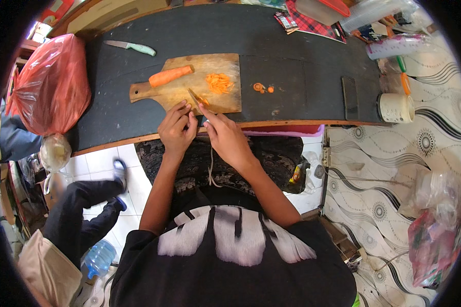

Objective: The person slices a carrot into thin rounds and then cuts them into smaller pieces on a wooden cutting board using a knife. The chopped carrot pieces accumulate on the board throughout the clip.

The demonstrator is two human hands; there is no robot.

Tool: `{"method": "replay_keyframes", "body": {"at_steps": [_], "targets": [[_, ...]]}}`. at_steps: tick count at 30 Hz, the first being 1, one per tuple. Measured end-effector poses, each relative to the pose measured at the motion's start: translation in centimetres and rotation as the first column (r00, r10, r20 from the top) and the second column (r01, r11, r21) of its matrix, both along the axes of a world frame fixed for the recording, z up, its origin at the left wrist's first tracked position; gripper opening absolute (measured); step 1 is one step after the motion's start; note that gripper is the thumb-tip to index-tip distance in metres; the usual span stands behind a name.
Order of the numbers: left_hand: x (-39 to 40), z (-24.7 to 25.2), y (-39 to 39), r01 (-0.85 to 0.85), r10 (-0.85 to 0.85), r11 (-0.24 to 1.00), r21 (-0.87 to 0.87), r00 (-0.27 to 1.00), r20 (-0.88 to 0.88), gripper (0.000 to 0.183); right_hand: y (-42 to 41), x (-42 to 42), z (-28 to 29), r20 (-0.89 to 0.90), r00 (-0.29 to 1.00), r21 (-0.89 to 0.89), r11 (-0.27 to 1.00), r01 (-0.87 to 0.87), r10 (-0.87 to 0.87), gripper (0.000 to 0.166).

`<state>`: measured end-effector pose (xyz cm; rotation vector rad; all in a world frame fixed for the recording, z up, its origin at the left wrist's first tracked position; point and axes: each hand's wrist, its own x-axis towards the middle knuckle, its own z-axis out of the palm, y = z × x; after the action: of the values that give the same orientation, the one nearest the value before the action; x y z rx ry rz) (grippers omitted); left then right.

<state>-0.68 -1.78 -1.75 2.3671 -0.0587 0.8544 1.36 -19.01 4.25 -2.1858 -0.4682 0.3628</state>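
Note:
On the wooden cutting board (223, 63), near its front edge, my right hand (224, 134) holds a knife (193, 96), index finger along the blade. Small carrot pieces (204, 101) lie against that blade. My left hand (177, 128) is at the board's front edge, just left of the knife, fingers curled; whether it pinches anything cannot be told. A peeled carrot (171, 75) lies behind my hands, towards the board's handle. A heap of carrot strips (219, 83) rests at the board's right. Carrot end pieces (258, 87) lie on the dark tabletop (288, 73) beside the board.
A second knife with a pale green handle (141, 48) lies at the back left. A red plastic bag (57, 84) stands at the left end, a phone (350, 98) and a cream container (396, 108) at the right. Another person's legs (88, 203) are at the lower left.

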Motion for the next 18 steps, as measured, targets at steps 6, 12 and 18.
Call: {"method": "replay_keyframes", "body": {"at_steps": [6,12,18], "targets": [[-0.12,0.07,-0.12,-0.025,0.024,1.000,0.019,1.000,0.011,0.026,-0.26,-0.47,-0.10,-0.040,0.999,0.104,0.994,-0.033,0.037,0.049],[-0.11,0.11,0.01,-0.020,0.020,1.000,0.013,1.000,0.011,0.026,0.07,-0.69,-0.12,-0.038,0.998,0.112,0.993,-0.036,0.041,0.048],[-0.11,0.24,-0.04,-0.031,0.030,0.999,0.028,0.999,0.018,0.026,0.08,-0.53,-0.06,-0.059,0.997,0.113,0.993,-0.044,0.051,0.049]]}}
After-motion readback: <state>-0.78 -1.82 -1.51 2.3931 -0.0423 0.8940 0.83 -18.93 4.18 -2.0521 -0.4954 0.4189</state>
